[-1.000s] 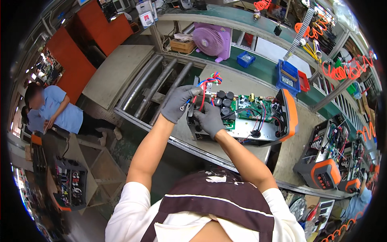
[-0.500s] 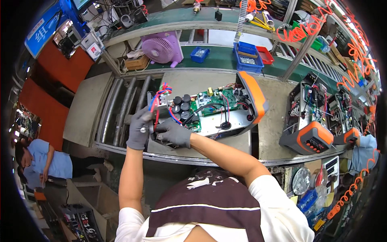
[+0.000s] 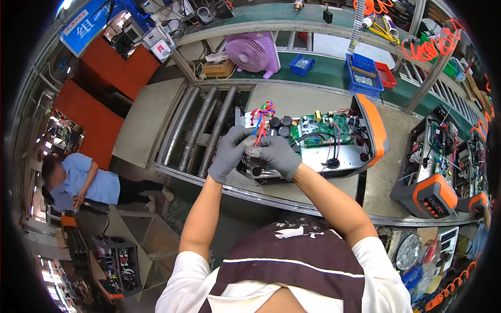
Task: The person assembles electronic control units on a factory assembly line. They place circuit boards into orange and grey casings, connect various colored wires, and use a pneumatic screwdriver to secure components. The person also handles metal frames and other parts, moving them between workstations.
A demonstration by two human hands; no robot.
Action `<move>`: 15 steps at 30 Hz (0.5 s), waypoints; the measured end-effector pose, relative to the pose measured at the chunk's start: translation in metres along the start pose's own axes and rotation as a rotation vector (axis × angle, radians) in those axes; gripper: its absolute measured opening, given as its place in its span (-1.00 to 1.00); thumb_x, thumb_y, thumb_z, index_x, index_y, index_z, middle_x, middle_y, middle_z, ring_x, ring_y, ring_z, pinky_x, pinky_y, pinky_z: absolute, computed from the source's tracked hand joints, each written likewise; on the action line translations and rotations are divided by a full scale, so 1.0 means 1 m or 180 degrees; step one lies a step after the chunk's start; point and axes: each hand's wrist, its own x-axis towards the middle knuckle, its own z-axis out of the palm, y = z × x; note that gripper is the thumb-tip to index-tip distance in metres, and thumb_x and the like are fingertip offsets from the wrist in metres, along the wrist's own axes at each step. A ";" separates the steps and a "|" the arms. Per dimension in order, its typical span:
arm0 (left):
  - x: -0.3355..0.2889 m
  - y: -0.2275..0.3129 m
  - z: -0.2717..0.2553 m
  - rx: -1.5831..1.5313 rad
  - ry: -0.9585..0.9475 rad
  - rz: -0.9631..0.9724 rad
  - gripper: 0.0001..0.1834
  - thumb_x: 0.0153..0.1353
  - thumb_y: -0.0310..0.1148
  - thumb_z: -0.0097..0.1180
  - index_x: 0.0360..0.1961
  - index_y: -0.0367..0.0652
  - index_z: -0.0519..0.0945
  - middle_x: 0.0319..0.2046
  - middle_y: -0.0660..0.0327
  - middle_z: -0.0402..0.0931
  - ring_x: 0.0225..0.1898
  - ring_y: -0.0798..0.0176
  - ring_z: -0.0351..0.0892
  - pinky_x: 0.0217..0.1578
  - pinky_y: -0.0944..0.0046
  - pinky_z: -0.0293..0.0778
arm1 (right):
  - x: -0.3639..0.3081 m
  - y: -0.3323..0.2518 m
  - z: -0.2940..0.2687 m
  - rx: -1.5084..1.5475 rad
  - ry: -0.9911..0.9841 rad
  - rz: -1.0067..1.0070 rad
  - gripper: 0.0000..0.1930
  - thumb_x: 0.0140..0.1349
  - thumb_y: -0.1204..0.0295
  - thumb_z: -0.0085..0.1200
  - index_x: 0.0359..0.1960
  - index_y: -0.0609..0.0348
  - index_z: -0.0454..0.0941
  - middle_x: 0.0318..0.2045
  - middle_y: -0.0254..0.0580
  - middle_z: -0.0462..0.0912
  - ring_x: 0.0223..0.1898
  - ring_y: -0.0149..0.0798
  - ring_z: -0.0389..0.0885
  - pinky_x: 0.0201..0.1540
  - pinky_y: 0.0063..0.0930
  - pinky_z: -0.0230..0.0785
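Note:
An opened machine [image 3: 334,156] with an orange-and-black end panel lies lengthwise on the bench before me. Inside it are a green circuit board [image 3: 326,130] and several black capacitors [image 3: 284,124]. From its left end rises a looped bundle of red and blue wires [image 3: 266,108]. My left hand [image 3: 228,155] and my right hand [image 3: 279,155], both in grey gloves, meet at that end. Their fingers are pinched together around the lower part of the wires. The gloves hide the wire ends and whatever else may be between the fingertips.
Metal rollers [image 3: 195,133] lie left of the machine. Another opened machine [image 3: 430,193] stands at the right, with one more beyond it. Behind are a purple fan [image 3: 253,55] and blue bins [image 3: 364,75] of small parts. A person in light blue [image 3: 86,180] is at far left.
My view has shifted left, so the bench appears further right. My hands have risen slightly along the machine's left end and come together at the wires; the round metal piece by my left hand no longer shows.

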 end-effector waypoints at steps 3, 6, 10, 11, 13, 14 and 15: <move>-0.003 0.012 0.001 -0.0720 0.0048 -0.0500 -0.75 0.17 -0.34 0.09 -0.22 -0.31 0.57 -0.38 0.27 0.53 -0.31 0.44 0.45 -0.22 0.40 0.37 | -0.007 -0.006 0.002 0.0202 0.0028 -0.0007 -0.83 0.13 0.32 0.19 -0.38 0.16 0.58 -0.53 -0.42 0.54 -0.51 -0.58 0.40 -0.44 -0.69 0.25; -0.004 0.016 0.003 -0.0883 0.0219 -0.0601 -0.75 0.17 -0.30 0.03 -0.27 -0.31 0.54 -0.43 0.27 0.51 -0.36 0.44 0.43 -0.26 0.43 0.34 | -0.010 -0.002 -0.009 0.0244 -0.0024 0.0029 -0.86 0.10 0.37 0.19 -0.40 0.15 0.57 -0.51 -0.43 0.52 -0.48 -0.56 0.41 -0.40 -0.63 0.29; -0.003 0.006 -0.002 -0.1345 0.0299 -0.0556 -0.78 0.17 -0.34 0.08 -0.30 -0.31 0.57 -0.45 0.31 0.51 -0.37 0.47 0.41 -0.27 0.45 0.33 | -0.003 0.012 -0.013 -0.1322 0.0369 -0.0521 -0.80 0.09 0.43 0.16 -0.26 0.23 0.55 -0.48 -0.36 0.54 -0.43 -0.54 0.45 -0.36 -0.57 0.34; -0.003 0.003 -0.003 -0.1343 0.0307 -0.0563 -0.78 0.17 -0.34 0.08 -0.30 -0.30 0.57 -0.45 0.31 0.51 -0.38 0.47 0.41 -0.27 0.46 0.32 | -0.001 0.013 -0.008 -0.1821 0.0526 -0.0807 -0.78 0.10 0.44 0.15 -0.22 0.24 0.54 -0.48 -0.35 0.54 -0.43 -0.54 0.46 -0.35 -0.56 0.35; -0.001 0.001 -0.003 -0.1407 0.0295 -0.0562 -0.78 0.17 -0.34 0.08 -0.30 -0.30 0.57 -0.45 0.30 0.50 -0.39 0.47 0.40 -0.28 0.46 0.32 | 0.023 0.040 -0.016 -0.2028 0.0673 -0.1015 -0.74 0.14 0.45 0.08 -0.12 0.22 0.53 -0.51 -0.33 0.53 -0.43 -0.48 0.50 -0.35 -0.50 0.40; -0.003 0.000 -0.002 -0.1472 0.0317 -0.0575 -0.78 0.17 -0.34 0.07 -0.30 -0.30 0.57 -0.45 0.30 0.50 -0.39 0.47 0.40 -0.28 0.45 0.32 | 0.025 0.039 -0.018 -0.1924 0.0567 -0.0799 -0.73 0.15 0.45 0.06 -0.11 0.21 0.53 -0.51 -0.33 0.54 -0.43 -0.45 0.50 -0.34 -0.47 0.41; -0.004 -0.002 -0.001 -0.1553 0.0338 -0.0592 -0.78 0.17 -0.34 0.07 -0.31 -0.30 0.57 -0.46 0.30 0.50 -0.39 0.47 0.40 -0.29 0.45 0.32 | 0.025 0.037 -0.018 -0.1831 0.0464 -0.0570 -0.73 0.16 0.45 0.05 -0.09 0.20 0.52 -0.51 -0.33 0.55 -0.43 -0.43 0.51 -0.33 -0.44 0.42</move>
